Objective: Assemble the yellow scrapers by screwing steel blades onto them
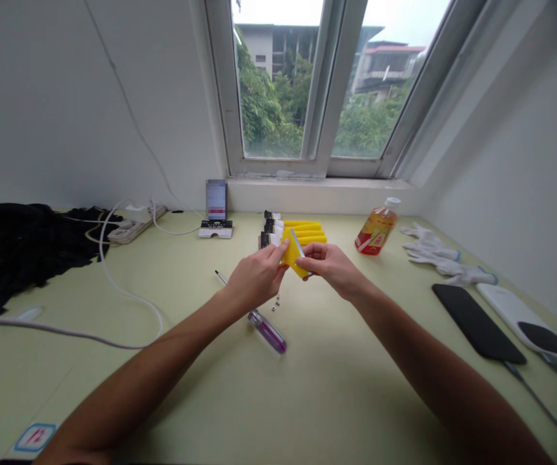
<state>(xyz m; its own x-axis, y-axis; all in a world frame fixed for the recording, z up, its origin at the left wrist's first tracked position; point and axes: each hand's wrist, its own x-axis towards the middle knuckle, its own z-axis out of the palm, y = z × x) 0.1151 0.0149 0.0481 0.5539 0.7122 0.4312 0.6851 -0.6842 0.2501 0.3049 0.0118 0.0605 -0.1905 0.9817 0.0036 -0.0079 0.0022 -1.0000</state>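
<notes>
A yellow plastic piece (292,255) is gripped by the curled fingers of the left hand (256,278) and right hand (329,268), just before a row of yellow parts (304,231). Open desk (336,387) extends to the near edge, past a purple-handled screwdriver (267,331) and small screws (276,303).

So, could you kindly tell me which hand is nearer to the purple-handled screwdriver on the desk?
Left. The left hand is nearer, just beyond the purple-handled screwdriver and raised above it. The right hand is farther away, beyond the screwdriver and off to its right.
</notes>
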